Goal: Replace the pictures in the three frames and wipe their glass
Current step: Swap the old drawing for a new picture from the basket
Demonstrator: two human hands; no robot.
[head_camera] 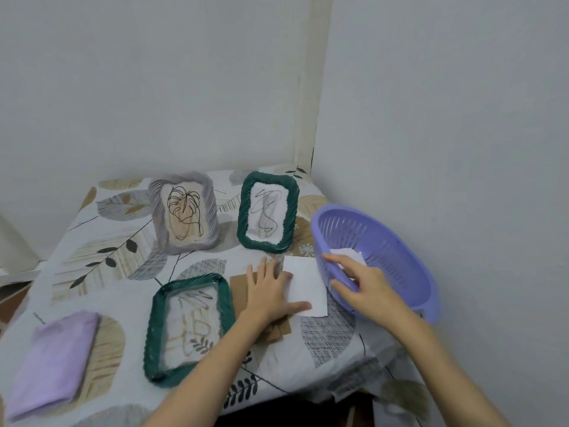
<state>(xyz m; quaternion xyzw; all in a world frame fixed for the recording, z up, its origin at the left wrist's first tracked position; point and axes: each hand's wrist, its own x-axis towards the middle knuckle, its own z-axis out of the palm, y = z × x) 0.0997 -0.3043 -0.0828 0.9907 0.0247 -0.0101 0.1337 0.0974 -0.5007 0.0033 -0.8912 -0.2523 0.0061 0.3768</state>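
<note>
Two frames stand at the back of the table: a grey frame [184, 212] with a leaf line drawing and a green frame [268, 211] with a scribble drawing. A second green frame [188, 328] lies flat near the front. My left hand [272, 289] rests flat, fingers spread, on a white sheet of paper [308, 285] that lies over a brown backing board [238, 286]. My right hand [360, 283] grips the near rim of a purple basket [378, 257], which is tilted and holds white paper [346, 253]. A folded lilac cloth [52, 362] lies at the front left.
The table carries a leaf-patterned tablecloth [101, 257] and stands in a corner between two white walls [446, 118]. The basket sits at the table's right edge, close to the right wall.
</note>
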